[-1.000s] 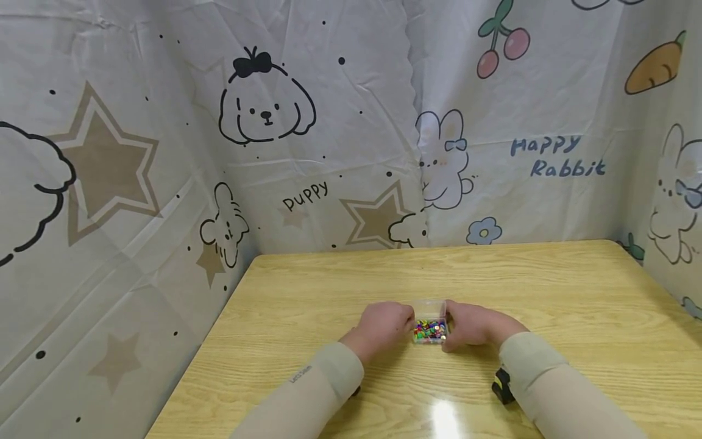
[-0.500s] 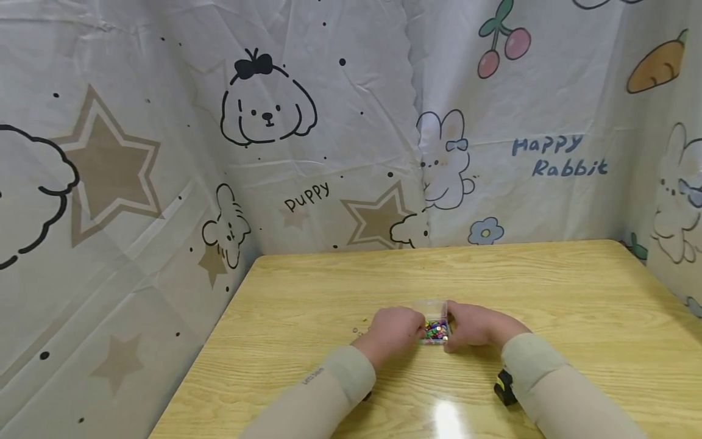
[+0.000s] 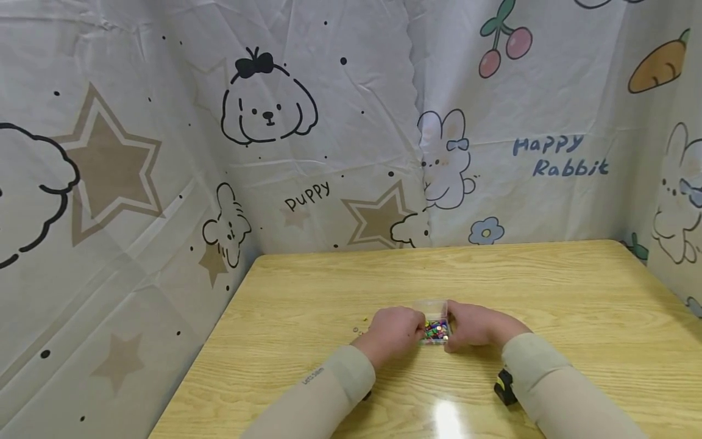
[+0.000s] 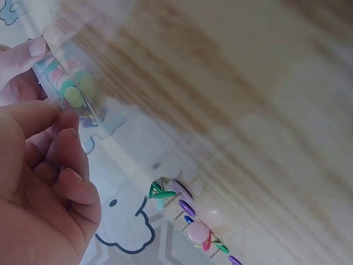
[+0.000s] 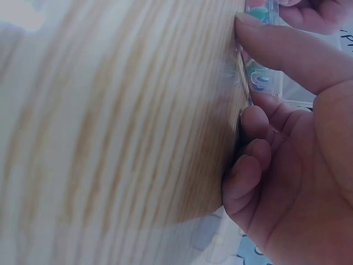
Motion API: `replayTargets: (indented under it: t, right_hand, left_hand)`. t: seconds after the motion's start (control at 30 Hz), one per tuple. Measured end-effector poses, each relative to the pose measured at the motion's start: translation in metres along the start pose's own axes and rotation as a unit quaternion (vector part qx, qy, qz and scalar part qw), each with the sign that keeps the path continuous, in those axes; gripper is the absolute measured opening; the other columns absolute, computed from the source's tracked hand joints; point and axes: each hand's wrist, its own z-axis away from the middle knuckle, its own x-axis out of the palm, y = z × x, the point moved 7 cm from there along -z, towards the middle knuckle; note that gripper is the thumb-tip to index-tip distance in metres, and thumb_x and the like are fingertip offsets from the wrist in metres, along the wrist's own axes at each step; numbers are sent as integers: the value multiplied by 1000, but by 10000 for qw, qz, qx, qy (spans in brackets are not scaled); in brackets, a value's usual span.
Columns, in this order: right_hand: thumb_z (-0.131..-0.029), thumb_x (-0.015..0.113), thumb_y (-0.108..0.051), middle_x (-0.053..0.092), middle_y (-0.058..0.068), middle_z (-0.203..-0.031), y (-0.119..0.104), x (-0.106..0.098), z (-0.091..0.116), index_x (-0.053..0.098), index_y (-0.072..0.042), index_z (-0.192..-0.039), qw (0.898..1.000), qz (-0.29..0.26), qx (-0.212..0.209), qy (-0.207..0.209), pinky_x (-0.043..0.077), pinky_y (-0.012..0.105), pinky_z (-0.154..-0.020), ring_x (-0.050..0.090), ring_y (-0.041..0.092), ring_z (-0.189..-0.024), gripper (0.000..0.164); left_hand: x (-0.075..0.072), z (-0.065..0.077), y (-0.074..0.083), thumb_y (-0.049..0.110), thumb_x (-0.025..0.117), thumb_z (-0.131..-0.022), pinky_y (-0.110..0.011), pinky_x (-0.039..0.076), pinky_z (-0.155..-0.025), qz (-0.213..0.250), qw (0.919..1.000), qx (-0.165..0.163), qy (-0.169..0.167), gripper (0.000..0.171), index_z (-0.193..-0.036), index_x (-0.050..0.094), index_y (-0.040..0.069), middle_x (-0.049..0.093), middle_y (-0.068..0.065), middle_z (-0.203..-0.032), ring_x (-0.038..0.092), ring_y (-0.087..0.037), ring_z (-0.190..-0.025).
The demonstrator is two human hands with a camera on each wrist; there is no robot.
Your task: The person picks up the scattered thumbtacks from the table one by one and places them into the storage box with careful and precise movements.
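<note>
A small clear plastic box (image 3: 434,341) of colourful thumbtacks (image 3: 438,330) sits on the table with its lid (image 3: 432,307) raised at the back. My right hand (image 3: 471,324) grips the box's right side, thumb at the near edge; the right wrist view shows that thumb pressed against the clear wall. My left hand (image 3: 396,328) is bent over the box's left part, its fingertips among the tacks. In the left wrist view its fingers curl in at the box (image 4: 71,83); I cannot tell whether they pinch a tack. Loose thumbtacks (image 4: 198,232) lie on the table beside the left hand.
The wooden table (image 3: 307,286) reaches back to a printed curtain (image 3: 329,122), which also hangs along the left and right sides. A few small loose pieces (image 3: 356,330) show just left of the left hand. A black device (image 3: 505,387) is at the right wrist.
My left hand has moved right, from the box's left edge to over its left part, uncovering small loose pieces on the table. Over the last half second both hands look still.
</note>
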Motion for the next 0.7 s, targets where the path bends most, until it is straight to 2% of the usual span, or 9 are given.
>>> replayTargets:
  t: [0.17, 0.33, 0.43, 0.57, 0.7]
  right_hand:
    - [-68, 83, -28, 54, 3, -104, -1, 0, 1, 48, -16, -109, 10000, -54, 74, -30, 39, 42, -81, 46, 21, -87, 55]
    - [-68, 84, -27, 55, 3, -110, -1, 0, 0, 48, -15, -115, 9999, -137, 46, -39, 39, 44, -88, 46, 21, -90, 60]
    - [-68, 84, -27, 55, 2, -109, -1, 0, 0, 48, -16, -114, 9999, -141, 50, -27, 39, 44, -88, 47, 20, -89, 59]
    - [-68, 84, -27, 55, 2, -106, -1, 0, 1, 48, -16, -111, 9999, -139, 85, -38, 39, 44, -87, 47, 20, -88, 57]
    - [-68, 84, -26, 55, 3, -108, -2, 0, 1, 48, -16, -112, 9998, -179, 71, -57, 39, 46, -89, 47, 21, -90, 57]
  left_hand:
    - [-2, 3, -4, 33, 63, -92, -25, 43, -53, 298, 9994, -104, -122, 9, -85, 63, 27, 58, 17, -72, 46, -1, -59]
    - [-7, 6, -11, 33, 55, -97, -27, 44, -58, 669, 9975, -185, -154, 14, -87, 63, 27, 56, 17, -71, 47, -2, -61]
    - [-10, 7, -19, 29, 51, -99, -29, 47, -62, 592, 9979, -224, -124, 17, -90, 64, 26, 59, 15, -75, 50, -2, -65]
    - [-11, 7, -32, 20, 48, -100, -30, 51, -72, 417, 9982, -380, -210, 19, -99, 67, 24, 66, 13, -92, 57, -2, -81]
    - [-13, 9, -45, 13, 52, -96, -32, 52, -74, 310, 9976, -557, -282, 19, -102, 67, 23, 66, 11, -99, 58, -6, -89]
